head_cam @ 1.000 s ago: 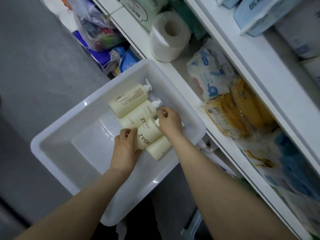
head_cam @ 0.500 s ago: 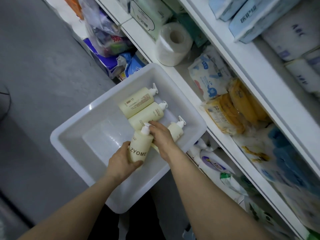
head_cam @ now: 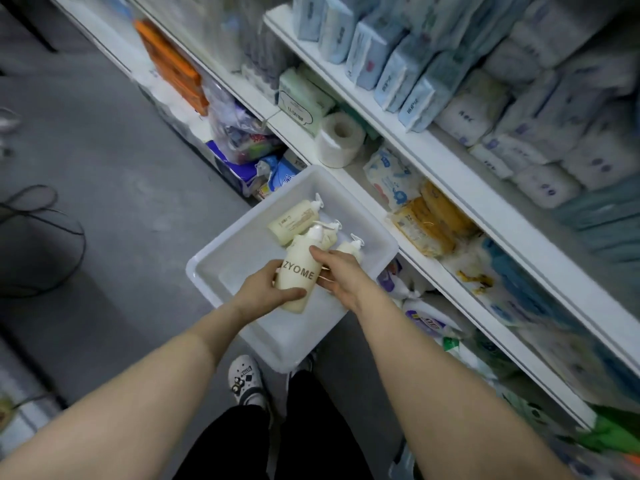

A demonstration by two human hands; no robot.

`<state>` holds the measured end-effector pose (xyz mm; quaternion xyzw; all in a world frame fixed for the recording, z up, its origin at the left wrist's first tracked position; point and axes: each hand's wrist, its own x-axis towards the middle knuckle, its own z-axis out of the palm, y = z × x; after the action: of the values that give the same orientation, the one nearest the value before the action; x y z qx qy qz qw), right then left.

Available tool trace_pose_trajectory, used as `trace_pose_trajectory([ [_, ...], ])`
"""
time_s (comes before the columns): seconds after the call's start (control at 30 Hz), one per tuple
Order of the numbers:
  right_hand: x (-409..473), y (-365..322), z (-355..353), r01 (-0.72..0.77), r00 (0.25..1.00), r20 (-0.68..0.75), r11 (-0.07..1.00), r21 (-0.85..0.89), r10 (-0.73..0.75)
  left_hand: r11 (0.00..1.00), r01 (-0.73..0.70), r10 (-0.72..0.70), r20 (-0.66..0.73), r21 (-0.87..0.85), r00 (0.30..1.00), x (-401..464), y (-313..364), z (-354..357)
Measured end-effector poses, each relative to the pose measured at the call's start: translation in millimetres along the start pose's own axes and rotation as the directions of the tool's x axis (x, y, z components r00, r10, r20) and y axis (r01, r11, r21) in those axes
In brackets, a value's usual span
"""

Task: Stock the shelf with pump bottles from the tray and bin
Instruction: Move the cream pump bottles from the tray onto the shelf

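head: zyome bottle (head_cam: 297, 271) lifted higher above bin (head_cam: 242, 251).

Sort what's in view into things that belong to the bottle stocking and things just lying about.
Job: ZYOME pump bottle held in left hand and right hand; other pump bottles; white tray; shelf.
Lying about: toilet roll; orange packs; cable.

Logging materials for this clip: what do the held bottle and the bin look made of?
Held bottle: likely opaque cream plastic with a matte finish, judging by its soft, dull sheen; printed dark lettering. Bin: seemingly translucent white plastic, smooth and slightly glossy, with moulded rounded rims.
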<state>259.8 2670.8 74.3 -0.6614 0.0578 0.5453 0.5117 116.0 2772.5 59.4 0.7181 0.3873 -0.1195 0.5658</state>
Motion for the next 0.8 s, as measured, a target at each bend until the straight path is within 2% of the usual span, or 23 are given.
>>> trace_pose_trajectory([
  [0.37,-108,-72,3,0.262,0.963,-0.063,0.965,-0.025,-0.263,0.974,-0.224,0.224,0.025,0.022,0.974,-66,96,-40],
  [0.57,-169,-120,-9,0.437,0.892,-0.116,0.899,-0.026,-0.437,0.924,-0.376,0.378,-0.016,0.072,0.926,-86,161,-50],
  [0.8,-244,-174,-28,0.604,0.776,-0.190,0.795,-0.056,-0.602,0.835,-0.545,0.549,-0.047,0.081,0.834,-113,248,-50],
])
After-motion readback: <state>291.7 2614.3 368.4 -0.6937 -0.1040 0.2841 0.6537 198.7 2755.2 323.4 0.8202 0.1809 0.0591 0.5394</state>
